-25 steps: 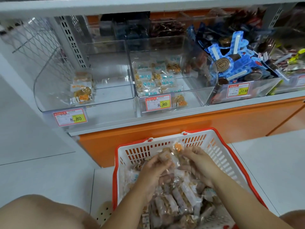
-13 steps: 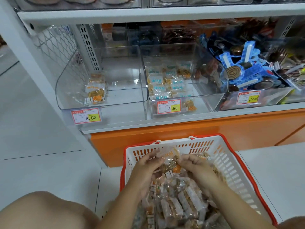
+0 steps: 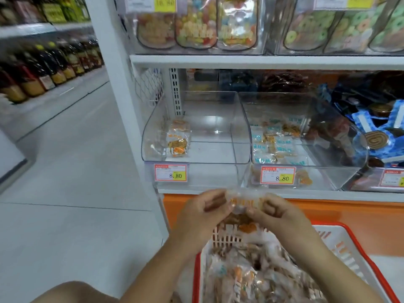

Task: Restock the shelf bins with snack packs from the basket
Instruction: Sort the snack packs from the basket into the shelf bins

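Left hand (image 3: 202,215) and right hand (image 3: 283,215) pinch a bundle of snack packs (image 3: 244,203) between curled fingers (image 3: 215,203), likely carrying several together; bin (image 3: 207,154) just above, basket (image 3: 349,241) below.

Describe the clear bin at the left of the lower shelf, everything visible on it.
The left bin is a clear plastic tub with a low front lip, tall curved side walls and an open top. It sits upright on the white shelf, beside a second clear bin on its right. A price tag reading 8.80 is on its front left. Inside, a few snack packs lie piled at the left.
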Action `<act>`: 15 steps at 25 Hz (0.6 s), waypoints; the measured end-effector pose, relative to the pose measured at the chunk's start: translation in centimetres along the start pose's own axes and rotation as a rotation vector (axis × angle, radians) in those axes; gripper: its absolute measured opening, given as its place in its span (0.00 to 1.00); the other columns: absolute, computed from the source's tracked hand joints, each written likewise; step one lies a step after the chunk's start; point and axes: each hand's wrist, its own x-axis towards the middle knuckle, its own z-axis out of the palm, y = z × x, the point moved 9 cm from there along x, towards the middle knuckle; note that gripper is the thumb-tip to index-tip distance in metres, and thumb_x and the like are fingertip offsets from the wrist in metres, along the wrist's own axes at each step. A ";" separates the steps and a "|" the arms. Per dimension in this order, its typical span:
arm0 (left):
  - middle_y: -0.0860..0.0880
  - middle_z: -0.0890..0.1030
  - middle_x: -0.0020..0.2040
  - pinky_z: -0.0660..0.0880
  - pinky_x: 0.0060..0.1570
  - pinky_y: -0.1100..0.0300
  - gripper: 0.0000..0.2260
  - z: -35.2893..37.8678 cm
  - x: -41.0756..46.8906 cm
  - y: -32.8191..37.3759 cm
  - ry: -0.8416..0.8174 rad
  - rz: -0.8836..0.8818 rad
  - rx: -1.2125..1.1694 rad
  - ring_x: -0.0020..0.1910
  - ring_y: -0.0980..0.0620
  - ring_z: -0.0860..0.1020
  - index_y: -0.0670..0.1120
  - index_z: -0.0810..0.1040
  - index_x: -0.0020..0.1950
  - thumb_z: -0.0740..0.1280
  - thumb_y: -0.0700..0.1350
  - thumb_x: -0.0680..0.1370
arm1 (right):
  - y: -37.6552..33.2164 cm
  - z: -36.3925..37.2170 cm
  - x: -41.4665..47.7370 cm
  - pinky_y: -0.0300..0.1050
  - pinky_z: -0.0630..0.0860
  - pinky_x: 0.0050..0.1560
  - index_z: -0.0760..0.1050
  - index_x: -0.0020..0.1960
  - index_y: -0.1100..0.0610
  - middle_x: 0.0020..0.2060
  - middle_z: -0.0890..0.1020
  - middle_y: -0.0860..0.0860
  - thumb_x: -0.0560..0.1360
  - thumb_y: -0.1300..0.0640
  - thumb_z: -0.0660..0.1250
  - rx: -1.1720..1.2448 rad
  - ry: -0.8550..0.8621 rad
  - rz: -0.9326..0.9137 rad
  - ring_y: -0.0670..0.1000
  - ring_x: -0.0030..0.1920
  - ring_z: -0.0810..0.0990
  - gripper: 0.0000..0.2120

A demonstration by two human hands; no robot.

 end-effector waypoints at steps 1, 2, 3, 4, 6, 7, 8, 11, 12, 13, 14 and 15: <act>0.58 0.83 0.55 0.77 0.50 0.70 0.15 -2.8 0.4 2.7 0.102 0.107 0.069 0.52 0.65 0.80 0.55 0.78 0.64 0.70 0.46 0.77 | -2.7 0.6 1.6 0.39 0.70 0.39 0.77 0.38 0.55 0.30 0.78 0.53 0.71 0.54 0.72 -0.050 0.020 -0.063 0.47 0.34 0.76 0.07; 0.61 0.81 0.56 0.75 0.52 0.70 0.16 -5.9 0.5 5.2 0.240 0.214 0.167 0.54 0.66 0.78 0.56 0.77 0.64 0.70 0.47 0.77 | -5.1 1.3 3.4 0.42 0.69 0.37 0.73 0.36 0.55 0.28 0.73 0.52 0.72 0.52 0.72 -0.095 0.049 -0.121 0.49 0.32 0.74 0.12; 0.63 0.79 0.58 0.73 0.55 0.70 0.17 -8.9 0.4 7.3 0.405 0.315 0.278 0.56 0.65 0.76 0.57 0.76 0.65 0.70 0.48 0.77 | -7.0 1.7 5.5 0.41 0.69 0.36 0.71 0.36 0.56 0.28 0.75 0.51 0.73 0.52 0.72 -0.136 0.105 -0.166 0.51 0.32 0.74 0.13; 0.61 0.76 0.60 0.71 0.59 0.67 0.20 -11.7 0.1 8.7 0.565 0.400 0.390 0.59 0.63 0.74 0.56 0.73 0.68 0.70 0.49 0.77 | -8.8 2.4 7.7 0.41 0.70 0.36 0.73 0.38 0.57 0.32 0.79 0.52 0.74 0.52 0.71 -0.168 0.150 -0.197 0.52 0.34 0.78 0.12; 0.52 0.71 0.68 0.65 0.66 0.61 0.27 -15.8 0.5 8.7 0.763 0.412 0.537 0.68 0.54 0.69 0.52 0.66 0.74 0.70 0.49 0.76 | -10.3 4.7 13.0 0.43 0.72 0.40 0.77 0.46 0.60 0.40 0.82 0.55 0.75 0.54 0.71 -0.243 0.163 -0.201 0.53 0.40 0.78 0.09; 0.49 0.67 0.72 0.61 0.68 0.61 0.31 -17.2 1.5 7.6 0.765 0.333 0.553 0.71 0.52 0.65 0.50 0.62 0.77 0.70 0.50 0.77 | -9.7 6.2 15.8 0.44 0.71 0.42 0.77 0.48 0.62 0.41 0.81 0.56 0.75 0.55 0.71 -0.326 0.126 -0.152 0.53 0.41 0.77 0.10; 0.49 0.65 0.74 0.59 0.70 0.61 0.33 -17.9 2.7 6.1 0.722 0.240 0.528 0.73 0.52 0.63 0.50 0.58 0.78 0.69 0.52 0.77 | -8.3 7.9 18.1 0.44 0.71 0.42 0.77 0.50 0.63 0.42 0.79 0.56 0.75 0.56 0.71 -0.409 0.055 -0.078 0.52 0.41 0.76 0.11; 0.52 0.71 0.70 0.71 0.67 0.50 0.30 -18.1 5.3 3.8 0.580 0.190 0.439 0.67 0.52 0.71 0.55 0.58 0.77 0.67 0.52 0.78 | -1.9 11.3 23.0 0.43 0.73 0.35 0.75 0.48 0.61 0.37 0.77 0.56 0.74 0.60 0.73 -0.410 -0.098 0.242 0.50 0.32 0.73 0.09; 0.54 0.73 0.68 0.74 0.64 0.49 0.28 -18.2 5.7 3.7 0.574 0.195 0.407 0.65 0.53 0.74 0.56 0.58 0.76 0.66 0.51 0.79 | -0.8 12.1 23.9 0.46 0.76 0.37 0.73 0.45 0.61 0.36 0.77 0.57 0.73 0.61 0.74 -0.373 -0.125 0.302 0.51 0.31 0.73 0.09; 0.55 0.75 0.66 0.75 0.61 0.50 0.27 -18.4 5.9 3.7 0.572 0.193 0.379 0.63 0.53 0.76 0.57 0.59 0.76 0.66 0.50 0.79 | -0.4 12.8 24.7 0.50 0.78 0.42 0.72 0.42 0.61 0.35 0.77 0.58 0.72 0.61 0.75 -0.356 -0.136 0.335 0.52 0.30 0.74 0.11; 0.56 0.76 0.65 0.76 0.60 0.52 0.26 -18.6 6.1 3.7 0.571 0.187 0.368 0.61 0.53 0.77 0.57 0.60 0.75 0.65 0.50 0.79 | -0.3 13.4 25.2 0.52 0.79 0.48 0.72 0.41 0.61 0.36 0.78 0.59 0.71 0.60 0.75 -0.367 -0.140 0.358 0.53 0.31 0.76 0.12; 0.56 0.77 0.64 0.76 0.58 0.53 0.25 -18.7 6.1 3.6 0.571 0.176 0.369 0.60 0.54 0.77 0.57 0.60 0.75 0.65 0.49 0.80 | -0.5 13.7 25.7 0.52 0.80 0.51 0.72 0.41 0.62 0.36 0.80 0.59 0.71 0.58 0.75 -0.413 -0.129 0.363 0.54 0.32 0.78 0.12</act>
